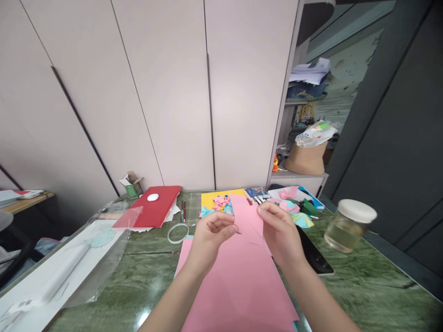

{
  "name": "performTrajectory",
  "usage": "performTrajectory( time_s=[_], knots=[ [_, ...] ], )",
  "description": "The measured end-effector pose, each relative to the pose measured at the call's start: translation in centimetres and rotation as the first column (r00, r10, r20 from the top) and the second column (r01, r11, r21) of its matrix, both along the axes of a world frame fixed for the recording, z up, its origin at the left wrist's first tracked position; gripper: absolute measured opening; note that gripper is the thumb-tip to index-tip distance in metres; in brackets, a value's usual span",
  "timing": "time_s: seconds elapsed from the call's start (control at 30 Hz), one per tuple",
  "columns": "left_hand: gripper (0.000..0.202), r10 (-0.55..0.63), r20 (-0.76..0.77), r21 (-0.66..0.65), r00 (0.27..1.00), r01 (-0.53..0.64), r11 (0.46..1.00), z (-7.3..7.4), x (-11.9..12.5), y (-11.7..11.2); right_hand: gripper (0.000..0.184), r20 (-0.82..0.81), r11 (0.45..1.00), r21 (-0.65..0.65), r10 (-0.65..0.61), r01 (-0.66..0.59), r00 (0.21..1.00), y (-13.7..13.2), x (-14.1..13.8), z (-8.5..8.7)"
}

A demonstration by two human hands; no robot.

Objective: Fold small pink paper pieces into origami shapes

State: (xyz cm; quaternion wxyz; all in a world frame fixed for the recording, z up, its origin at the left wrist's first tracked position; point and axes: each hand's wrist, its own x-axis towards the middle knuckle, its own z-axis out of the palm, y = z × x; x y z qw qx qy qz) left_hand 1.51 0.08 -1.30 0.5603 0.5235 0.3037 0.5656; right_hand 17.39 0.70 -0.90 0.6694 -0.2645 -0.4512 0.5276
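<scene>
My left hand point(211, 237) and my right hand point(280, 230) both pinch a small piece of pink paper point(248, 216), held up between them above the table. Each hand has its fingers closed on an edge of that piece. Beneath my forearms a large pink sheet point(238, 286) lies flat on the green marble table point(152, 272). Behind the held piece lies a yellow sheet point(212, 199) with small pink and blue paper shapes point(221, 205) on it.
A red folder point(155, 210) with a white oval object lies at the left, pens and a tape ring point(178, 233) beside it. A clear plastic sleeve point(86, 258) covers the left edge. A lidded jar point(349, 225) and a dark phone point(313, 256) sit right. Cabinets stand behind.
</scene>
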Motion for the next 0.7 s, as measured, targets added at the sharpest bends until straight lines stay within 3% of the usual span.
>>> performTrajectory(
  time_s=[0.33, 0.47, 0.57, 0.7],
  knots=[
    [0.007, -0.089, -0.022, 0.036, 0.996, 0.090, 0.995, -0.1, -0.2, 0.3, 0.019, -0.037, 0.999, -0.028, 0.026, -0.027, 0.999, 0.3, 0.0, -0.2],
    [0.016, -0.049, -0.051, 0.034, 0.998, 0.050, 0.998, 0.3, -0.2, 0.1, 0.020, 0.076, 0.993, 0.071, -0.102, 0.097, 0.992, 0.3, 0.0, -0.3],
    [0.017, -0.018, 0.001, 0.027, 1.000, 0.018, 0.999, 0.6, -0.1, -0.1, 0.019, 0.218, 0.966, 0.165, -0.231, 0.198, 0.948, 0.1, -0.1, -0.3],
    [0.023, -0.018, 0.072, 0.055, 0.997, 0.014, 0.998, 0.7, 0.1, -0.3, 0.021, 0.355, 0.942, 0.234, -0.314, 0.241, 0.881, -0.4, -0.5, -0.3]
  ],
)
